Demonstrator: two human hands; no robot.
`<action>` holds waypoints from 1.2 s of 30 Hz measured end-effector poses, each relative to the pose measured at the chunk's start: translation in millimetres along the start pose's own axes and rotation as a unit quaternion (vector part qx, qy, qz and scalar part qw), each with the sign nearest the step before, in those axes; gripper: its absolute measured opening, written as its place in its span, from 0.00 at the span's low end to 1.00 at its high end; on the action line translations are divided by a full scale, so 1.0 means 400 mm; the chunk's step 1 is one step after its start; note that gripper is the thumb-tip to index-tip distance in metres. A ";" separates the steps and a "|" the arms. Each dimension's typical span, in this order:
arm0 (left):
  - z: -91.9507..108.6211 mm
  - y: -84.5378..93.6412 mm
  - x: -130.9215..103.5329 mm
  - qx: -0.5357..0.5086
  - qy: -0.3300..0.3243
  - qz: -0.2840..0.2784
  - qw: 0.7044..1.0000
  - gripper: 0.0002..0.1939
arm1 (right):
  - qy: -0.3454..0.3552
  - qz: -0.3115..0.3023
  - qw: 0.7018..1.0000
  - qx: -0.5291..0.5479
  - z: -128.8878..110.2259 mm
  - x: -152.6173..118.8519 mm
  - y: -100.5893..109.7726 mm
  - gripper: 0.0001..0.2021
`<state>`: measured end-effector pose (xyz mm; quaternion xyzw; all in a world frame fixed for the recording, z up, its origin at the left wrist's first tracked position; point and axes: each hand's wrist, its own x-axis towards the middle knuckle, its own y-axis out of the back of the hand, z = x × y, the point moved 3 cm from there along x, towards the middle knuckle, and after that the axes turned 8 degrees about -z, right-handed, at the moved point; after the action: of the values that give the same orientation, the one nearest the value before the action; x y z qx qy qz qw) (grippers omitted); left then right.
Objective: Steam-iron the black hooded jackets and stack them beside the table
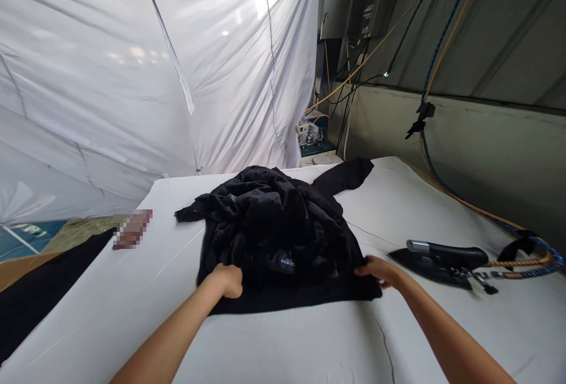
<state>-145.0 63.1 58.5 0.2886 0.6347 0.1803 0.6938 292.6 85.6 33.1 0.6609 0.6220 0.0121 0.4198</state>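
A black long-sleeved garment (283, 225) with a white GUESS label lies bunched on the white-covered table (177, 337). Its near edge is spread fairly straight, while the upper part is heaped in folds. One sleeve reaches out to the far right, and a shorter dark end sticks out at the left. My left hand (227, 281) is closed on the fabric near the lower left corner, fingertips hidden. At the lower right side, my right hand (378, 272) pinches the garment's edge between thumb and fingers.
A black iron (442, 263) with a hose and cable rests on the table at the right. Dark cloth (53, 289) hangs along the left edge, beside a pixelated reddish patch (134, 230). A white sheet (154, 77) hangs behind; cables (435, 53) dangle at right.
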 end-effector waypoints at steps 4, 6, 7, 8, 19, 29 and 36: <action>0.163 -0.040 0.024 -0.056 -0.060 0.231 0.969 0.24 | 0.009 -0.013 1.000 -0.008 -0.094 0.023 -0.045 0.24; 0.213 -0.067 0.061 -0.089 0.014 0.295 0.951 0.36 | 0.035 0.020 0.996 -0.083 -0.142 0.040 -0.075 0.19; 0.226 -0.075 0.085 -0.100 0.051 0.310 0.944 0.39 | 0.041 0.025 0.993 -0.110 -0.157 0.047 -0.088 0.16; 0.232 -0.075 0.110 -0.109 0.080 0.316 0.939 0.41 | 0.044 0.030 0.991 -0.125 -0.165 0.053 -0.094 0.14; 0.285 0.025 0.141 -0.125 0.054 0.369 0.919 0.30 | 0.025 0.146 0.980 -0.134 -0.051 0.028 -0.008 0.28; 0.426 -0.033 0.090 0.007 -0.156 0.307 0.939 0.16 | 0.042 0.052 0.942 -0.329 0.009 0.006 0.000 0.22; 0.492 0.038 0.135 -0.025 -0.181 0.299 0.937 0.17 | 0.067 0.052 0.919 -0.385 0.037 -0.005 0.007 0.24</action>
<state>57.4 74.5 31.6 0.4751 0.3778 0.3398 0.7184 302.4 76.3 26.2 0.4772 0.5606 0.3165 0.5981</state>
